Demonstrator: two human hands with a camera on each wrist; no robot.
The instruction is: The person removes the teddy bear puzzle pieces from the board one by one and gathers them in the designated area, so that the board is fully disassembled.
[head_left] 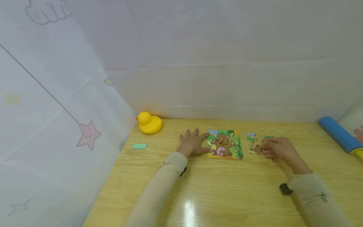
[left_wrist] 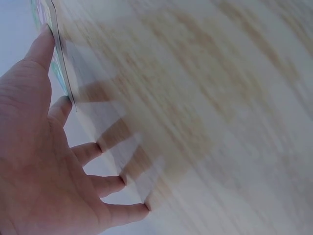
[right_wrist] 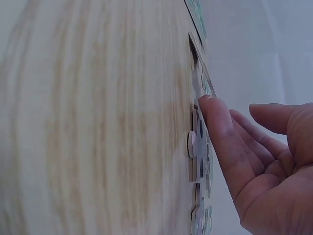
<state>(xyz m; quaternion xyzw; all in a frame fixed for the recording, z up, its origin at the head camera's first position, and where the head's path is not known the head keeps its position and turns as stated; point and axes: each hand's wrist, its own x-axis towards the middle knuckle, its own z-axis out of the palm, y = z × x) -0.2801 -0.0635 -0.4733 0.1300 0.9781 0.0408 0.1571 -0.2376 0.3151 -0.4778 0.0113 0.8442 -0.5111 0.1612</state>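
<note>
A picture puzzle (head_left: 224,145) of a brown bear lies on the table. My left hand (head_left: 193,143) is spread flat beside it, with thumb and index finger at its left edge. The left wrist view shows that hand's fingertips on the wood and the thumb touching the puzzle's rim. Several loose puzzle pieces lie right of the picture, among them a blue-green piece (head_left: 250,136) and a brown piece (head_left: 256,149). Over these pieces is my right hand (head_left: 279,149). In the right wrist view its index fingertip touches a tilted piece (right_wrist: 200,61), while the thumb stands apart.
A yellow rubber duck (head_left: 150,123) sits at the back left corner. In front of it lies a small green patterned strip (head_left: 139,146). At the right edge is a blue cylinder (head_left: 338,134) with a yellow end. Pale printed curtains (head_left: 184,88) stand behind the table (head_left: 227,195).
</note>
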